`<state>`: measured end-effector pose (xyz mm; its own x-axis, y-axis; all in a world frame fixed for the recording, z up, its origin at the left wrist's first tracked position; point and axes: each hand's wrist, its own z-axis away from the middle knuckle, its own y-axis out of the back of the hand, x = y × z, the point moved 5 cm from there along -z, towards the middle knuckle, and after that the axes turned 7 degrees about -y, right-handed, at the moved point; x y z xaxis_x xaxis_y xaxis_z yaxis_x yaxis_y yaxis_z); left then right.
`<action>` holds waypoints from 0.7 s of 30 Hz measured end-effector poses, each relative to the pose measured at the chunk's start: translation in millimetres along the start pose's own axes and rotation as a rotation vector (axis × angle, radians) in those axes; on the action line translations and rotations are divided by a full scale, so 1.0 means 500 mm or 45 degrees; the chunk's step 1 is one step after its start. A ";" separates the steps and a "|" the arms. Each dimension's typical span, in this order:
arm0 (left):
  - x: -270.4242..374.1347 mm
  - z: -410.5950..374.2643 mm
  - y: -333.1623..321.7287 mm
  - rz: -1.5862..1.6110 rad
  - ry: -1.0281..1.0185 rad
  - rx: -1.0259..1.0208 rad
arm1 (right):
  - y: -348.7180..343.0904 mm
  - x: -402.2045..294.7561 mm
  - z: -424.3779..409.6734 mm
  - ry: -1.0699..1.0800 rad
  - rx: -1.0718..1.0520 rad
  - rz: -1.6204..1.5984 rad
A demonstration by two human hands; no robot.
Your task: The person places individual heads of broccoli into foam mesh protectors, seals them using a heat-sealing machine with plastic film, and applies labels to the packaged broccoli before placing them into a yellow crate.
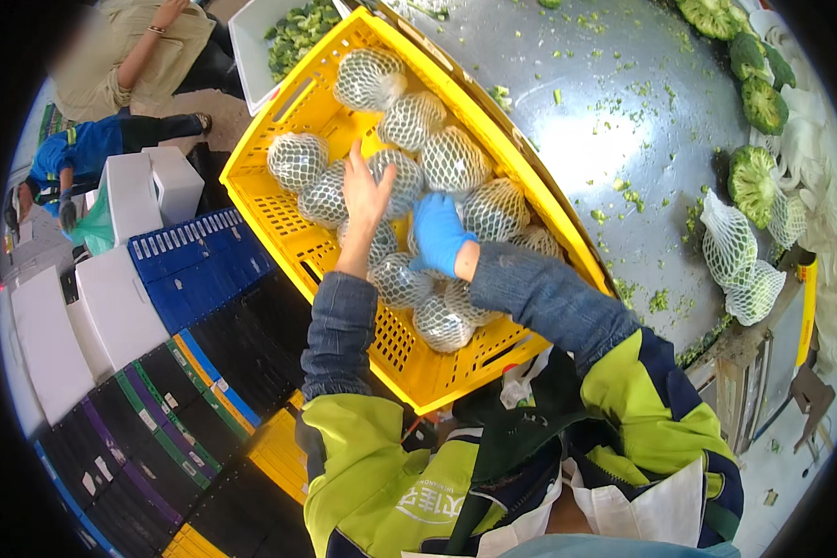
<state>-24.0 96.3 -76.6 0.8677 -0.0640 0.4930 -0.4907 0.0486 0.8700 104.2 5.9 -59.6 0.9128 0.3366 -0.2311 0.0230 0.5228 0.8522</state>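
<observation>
Several round vegetables in white foam netting (455,159) lie inside a yellow plastic crate (399,380); the netting hides most of their surface. My left hand (366,185), bare, reaches over the crate with thumb and fingers apart, in front of netted pieces near its middle. Close beside it, my right hand (441,234) in a blue glove rests among the netted pieces, its fingers curled downward; whether it grips one is hidden. On the metal table, to the right, lie further netted pieces (729,237) and broccoli heads (752,185).
A white foam box of broccoli florets (251,66) stands beyond the crate. Green scraps (628,195) litter the metal table. Stacked black and blue crates (188,272) and white foam boxes (122,307) stand left. Two other people (87,150) are at the upper left.
</observation>
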 end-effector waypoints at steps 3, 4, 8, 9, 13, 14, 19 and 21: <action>0.018 -0.009 0.000 -0.091 -0.171 -0.027 | -0.039 -0.030 0.015 0.001 0.374 0.212; -0.013 0.000 -0.008 -0.058 -0.184 -0.032 | -0.018 -0.031 0.036 0.196 0.432 -0.026; -0.080 -0.019 -0.021 -0.130 0.026 -0.129 | -0.010 -0.029 0.066 0.904 0.651 -0.464; -0.068 -0.032 -0.026 -0.171 0.059 -0.265 | -0.065 0.004 0.002 0.751 0.329 -0.516; -0.081 -0.001 -0.011 -0.018 0.016 -0.317 | -0.054 0.050 -0.027 0.415 0.345 -0.510; -0.095 0.007 -0.026 0.006 0.002 -0.201 | -0.051 0.048 -0.020 0.344 0.339 -0.582; -0.117 -0.017 -0.061 0.000 -0.264 -0.048 | 0.030 0.050 0.152 0.397 0.521 -0.646; -0.085 -0.008 -0.019 -0.218 -0.431 0.038 | 0.097 0.090 0.395 0.478 1.087 -0.563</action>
<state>-55.9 102.6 -105.9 0.8645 -0.3946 0.3114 -0.3471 -0.0205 0.9376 227.2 -108.3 64.1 0.5694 0.5488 -0.6120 0.7414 -0.0212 0.6707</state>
